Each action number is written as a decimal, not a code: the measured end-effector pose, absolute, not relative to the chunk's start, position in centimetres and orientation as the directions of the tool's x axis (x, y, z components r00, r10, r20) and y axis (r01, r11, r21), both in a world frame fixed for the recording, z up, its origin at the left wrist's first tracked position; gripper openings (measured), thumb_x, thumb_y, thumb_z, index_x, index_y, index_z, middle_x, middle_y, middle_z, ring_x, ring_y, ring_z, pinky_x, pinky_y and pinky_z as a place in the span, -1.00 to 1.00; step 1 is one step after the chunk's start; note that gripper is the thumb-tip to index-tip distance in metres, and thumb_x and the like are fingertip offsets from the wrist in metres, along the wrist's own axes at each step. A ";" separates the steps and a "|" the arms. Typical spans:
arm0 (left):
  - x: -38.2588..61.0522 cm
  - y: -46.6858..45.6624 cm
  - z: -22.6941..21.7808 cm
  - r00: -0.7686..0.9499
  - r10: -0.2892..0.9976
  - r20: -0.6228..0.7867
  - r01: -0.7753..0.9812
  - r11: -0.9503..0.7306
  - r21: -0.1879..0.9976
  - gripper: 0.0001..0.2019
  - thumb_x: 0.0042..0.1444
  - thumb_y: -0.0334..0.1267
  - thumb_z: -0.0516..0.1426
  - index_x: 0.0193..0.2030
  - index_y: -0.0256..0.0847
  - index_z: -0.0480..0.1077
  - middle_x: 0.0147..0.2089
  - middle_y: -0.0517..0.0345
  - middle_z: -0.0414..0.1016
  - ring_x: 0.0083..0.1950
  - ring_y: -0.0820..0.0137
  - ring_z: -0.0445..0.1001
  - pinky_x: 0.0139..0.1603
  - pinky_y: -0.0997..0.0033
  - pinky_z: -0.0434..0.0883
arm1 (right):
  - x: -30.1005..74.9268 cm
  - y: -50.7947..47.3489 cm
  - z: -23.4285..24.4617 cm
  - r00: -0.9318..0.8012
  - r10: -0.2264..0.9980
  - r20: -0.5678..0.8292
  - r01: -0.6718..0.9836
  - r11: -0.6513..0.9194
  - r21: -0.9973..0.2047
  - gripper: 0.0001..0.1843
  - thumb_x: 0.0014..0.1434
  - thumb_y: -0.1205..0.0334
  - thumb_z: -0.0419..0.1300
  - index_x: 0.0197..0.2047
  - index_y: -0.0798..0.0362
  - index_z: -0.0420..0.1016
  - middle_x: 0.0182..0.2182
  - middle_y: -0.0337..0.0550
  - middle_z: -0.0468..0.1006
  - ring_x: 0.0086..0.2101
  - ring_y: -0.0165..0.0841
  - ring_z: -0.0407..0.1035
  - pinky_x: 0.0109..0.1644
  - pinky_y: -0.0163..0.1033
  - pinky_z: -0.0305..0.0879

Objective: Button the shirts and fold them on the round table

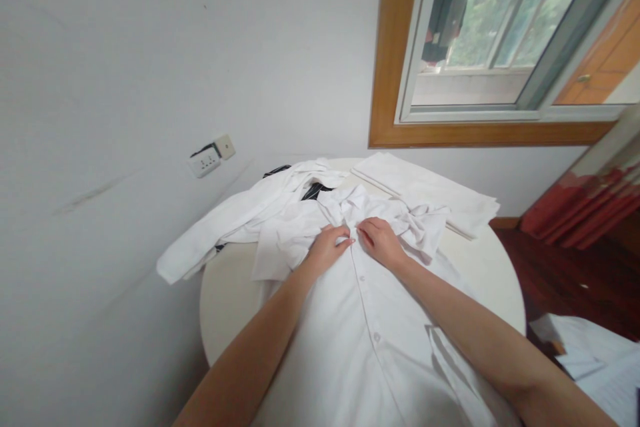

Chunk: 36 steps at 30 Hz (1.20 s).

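A white button-up shirt lies front-up on a round cream table, collar toward the far side. My left hand rests on the shirt's chest just left of the button placket, fingers curled and pinching the fabric near the collar. My right hand sits right of the placket, fingers bent onto the cloth at the same button line. The fingertips of both hands almost meet over the placket.
A second white garment sprawls over the table's far left edge, with a dark striped piece beneath. A folded white cloth stack lies at the far right. Wall socket, window, and papers on the dark floor at right.
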<state>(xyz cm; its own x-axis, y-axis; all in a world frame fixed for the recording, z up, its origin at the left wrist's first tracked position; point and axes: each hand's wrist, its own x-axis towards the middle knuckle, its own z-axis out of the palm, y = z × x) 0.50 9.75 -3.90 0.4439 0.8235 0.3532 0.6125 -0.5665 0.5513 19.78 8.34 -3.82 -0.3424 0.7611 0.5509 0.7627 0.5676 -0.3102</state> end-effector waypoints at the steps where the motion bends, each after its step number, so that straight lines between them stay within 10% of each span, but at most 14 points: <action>1: 0.5 9.8 -4.0 0.453 0.817 0.356 0.621 -0.576 0.532 -0.88 0.14 -0.16 0.15 -0.25 -0.12 0.46 -0.24 0.18 0.54 -0.13 0.30 0.42 -0.03 0.34 0.33 | 19.8 8.3 -3.8 -0.350 0.759 0.550 0.756 0.575 -0.313 -0.76 0.28 0.30 0.00 -0.16 0.09 0.50 -0.21 -0.02 0.54 -0.16 -0.25 0.37 -0.03 -0.17 0.23; 17: 0.2 9.4 -3.7 0.467 0.769 0.437 0.638 -0.635 0.436 -0.74 0.28 -0.19 0.01 -0.25 -0.17 0.51 -0.23 0.13 0.59 -0.19 0.34 0.44 -0.01 0.29 0.29 | 20.5 8.3 -4.5 -0.413 0.765 0.494 0.711 0.610 -0.350 -0.71 0.29 0.21 0.05 0.00 0.07 0.48 -0.14 0.00 0.52 -0.11 -0.26 0.36 0.01 -0.13 0.27; 26: 0.7 8.4 -1.7 0.475 0.775 0.416 0.754 -0.603 0.263 -0.79 0.15 -0.33 0.12 -0.07 -0.16 0.45 -0.17 0.05 0.42 -0.05 0.26 0.34 0.03 0.22 0.29 | 21.2 6.4 0.2 -0.528 0.748 0.403 0.704 0.651 -0.286 -0.76 0.28 0.21 0.06 -0.28 0.06 0.53 -0.36 -0.07 0.50 -0.25 -0.28 0.36 -0.10 -0.19 0.24; 36: 1.0 0.1 -1.8 0.506 0.804 0.313 0.714 -0.594 0.372 -0.84 0.20 -0.41 -0.01 -0.20 -0.20 0.38 -0.19 0.06 0.38 -0.07 0.29 0.33 0.00 0.25 0.30 | 21.6 -0.7 -2.9 -0.530 0.793 0.299 0.755 0.603 -0.258 -0.49 0.25 -0.08 0.08 0.15 0.04 0.36 0.12 0.11 0.36 0.14 -0.10 0.19 0.13 0.02 0.17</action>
<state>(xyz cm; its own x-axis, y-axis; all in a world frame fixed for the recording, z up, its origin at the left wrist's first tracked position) 1.02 0.11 -1.81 0.5058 0.8040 0.3129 0.7136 -0.5937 0.3719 21.62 -0.68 -2.89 -0.5304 0.7931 0.2994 0.7551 0.6025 -0.2583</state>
